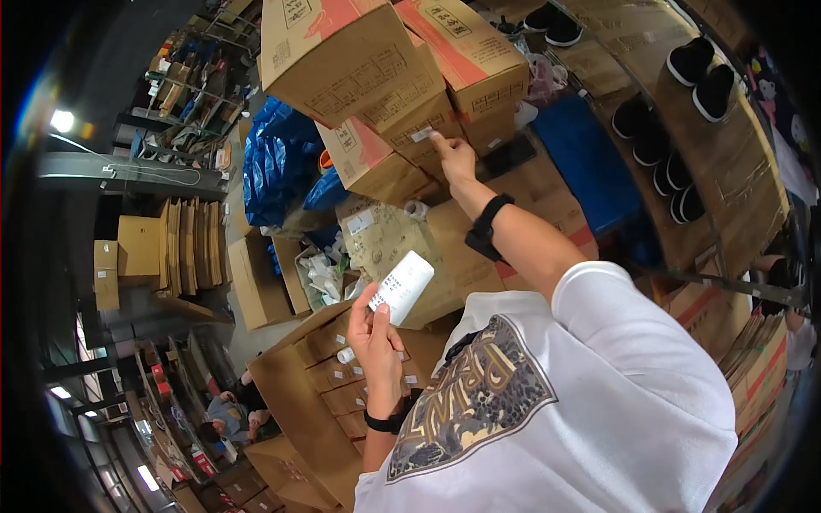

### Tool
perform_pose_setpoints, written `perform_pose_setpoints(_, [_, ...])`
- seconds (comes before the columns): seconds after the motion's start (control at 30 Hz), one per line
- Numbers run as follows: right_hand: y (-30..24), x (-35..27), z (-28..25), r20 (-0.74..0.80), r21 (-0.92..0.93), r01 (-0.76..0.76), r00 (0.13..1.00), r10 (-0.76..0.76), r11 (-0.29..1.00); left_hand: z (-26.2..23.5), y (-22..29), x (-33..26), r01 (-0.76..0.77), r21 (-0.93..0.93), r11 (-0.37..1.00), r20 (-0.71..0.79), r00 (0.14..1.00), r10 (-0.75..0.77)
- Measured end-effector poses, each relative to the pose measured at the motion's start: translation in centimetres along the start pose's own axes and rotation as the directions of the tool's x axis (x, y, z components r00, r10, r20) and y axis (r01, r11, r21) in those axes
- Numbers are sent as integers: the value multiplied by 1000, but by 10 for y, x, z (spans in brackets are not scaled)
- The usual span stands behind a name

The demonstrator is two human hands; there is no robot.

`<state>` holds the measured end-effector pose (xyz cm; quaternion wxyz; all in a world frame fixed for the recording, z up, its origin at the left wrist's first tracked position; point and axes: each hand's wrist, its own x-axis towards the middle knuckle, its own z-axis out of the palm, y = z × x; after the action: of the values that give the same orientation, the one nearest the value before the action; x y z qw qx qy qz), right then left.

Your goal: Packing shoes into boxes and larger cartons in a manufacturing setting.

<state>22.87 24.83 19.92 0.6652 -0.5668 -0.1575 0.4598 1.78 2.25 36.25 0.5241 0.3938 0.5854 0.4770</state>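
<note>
My left hand (376,338) is closed round a white sheet of printed labels (402,288), with the thumb on its lower edge. My right hand (456,161) reaches out to a stacked brown carton (410,120). Its fingertips are at one end of a small white label (422,134), which lies against or just in front of the carton's side; I cannot tell whether it is stuck there. The fingers look pinched together at the label. Below my left hand, an opened carton (291,389) holds several small brown boxes (338,374) with white labels.
More cartons with red print (466,51) are stacked at the far side. A blue plastic sheet (278,158) lies left of them. Several black shoes (691,61) stand on a cardboard-covered surface at right. A person (231,419) sits at lower left, beyond the opened carton.
</note>
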Motion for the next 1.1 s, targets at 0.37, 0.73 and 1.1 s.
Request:
perform_pose_setpoints(0.37, [-108,-164,-58,803,-179,309,594,-43,934,-4,14,13,-30,34,999,124,992,26])
perform_pose_setpoints(0.73, [-117,-166,-65,868,-120,570,459,-193,813,2,23,9,-46,28,999,162,986,41])
perform_pose_setpoints(1.1, [-128,-183,-48,877,-152,950,256,-407,271,4,22,3,-87,142,986,116,991,71])
